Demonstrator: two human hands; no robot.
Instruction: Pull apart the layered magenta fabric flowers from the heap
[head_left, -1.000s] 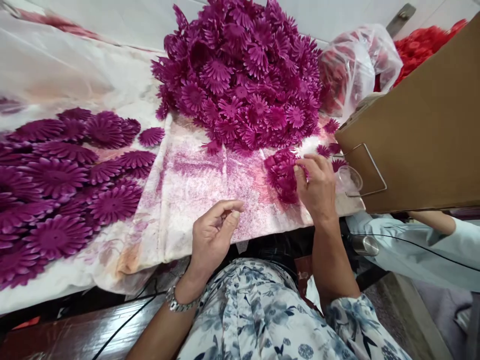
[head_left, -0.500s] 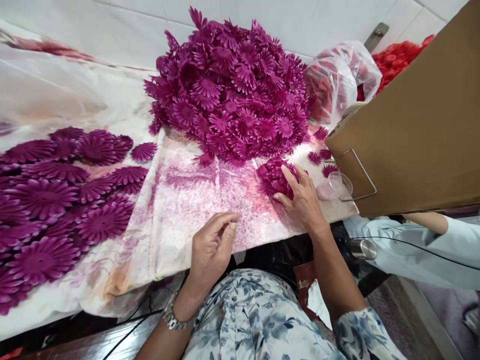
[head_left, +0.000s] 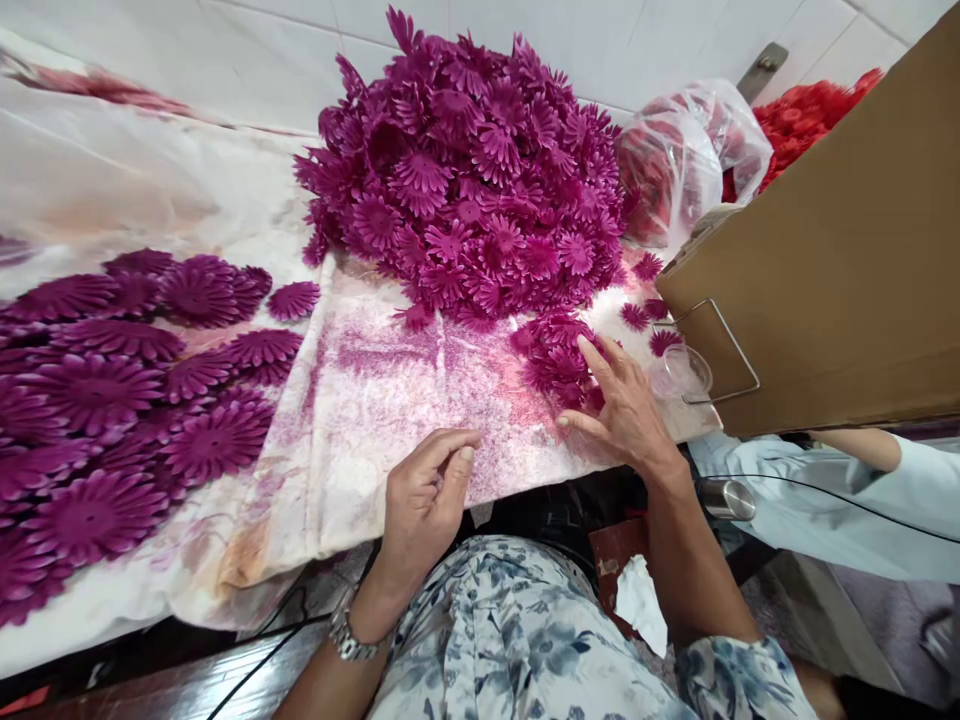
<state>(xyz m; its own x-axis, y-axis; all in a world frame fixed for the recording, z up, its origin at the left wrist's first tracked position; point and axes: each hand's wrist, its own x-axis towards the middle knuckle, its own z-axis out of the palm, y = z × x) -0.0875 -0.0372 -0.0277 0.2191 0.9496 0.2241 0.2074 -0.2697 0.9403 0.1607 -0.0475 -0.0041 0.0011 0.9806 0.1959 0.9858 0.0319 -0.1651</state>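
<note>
My right hand (head_left: 621, 405) is open, fingers and thumb apart, at the right side of a small heap of magenta flower pieces (head_left: 553, 355). Its fingertips are over the heap's edge, and no piece shows in its grasp. Closer to me, my left hand (head_left: 427, 490) is closed over the cloth's front edge, thumb pressed towards the bent index finger. Whatever lies between those fingers, if anything, is too hidden to make out. Behind the small heap rises a large mound of the same many-petalled magenta flower pieces (head_left: 469, 190).
Larger purple flower layers (head_left: 97, 390) overlap on the left of the stained white cloth (head_left: 375, 400). At right stand a cardboard box (head_left: 817, 240), a wire loop (head_left: 731, 350), a clear plastic cup (head_left: 686, 372) and a plastic bag of red pieces (head_left: 667, 160). Another person's sleeve (head_left: 922, 500) is beyond.
My right hand has opened wider and drawn back to the right from the small heap, which looks looser and more spread. My left hand has hardly moved. The view has shifted slightly.
</note>
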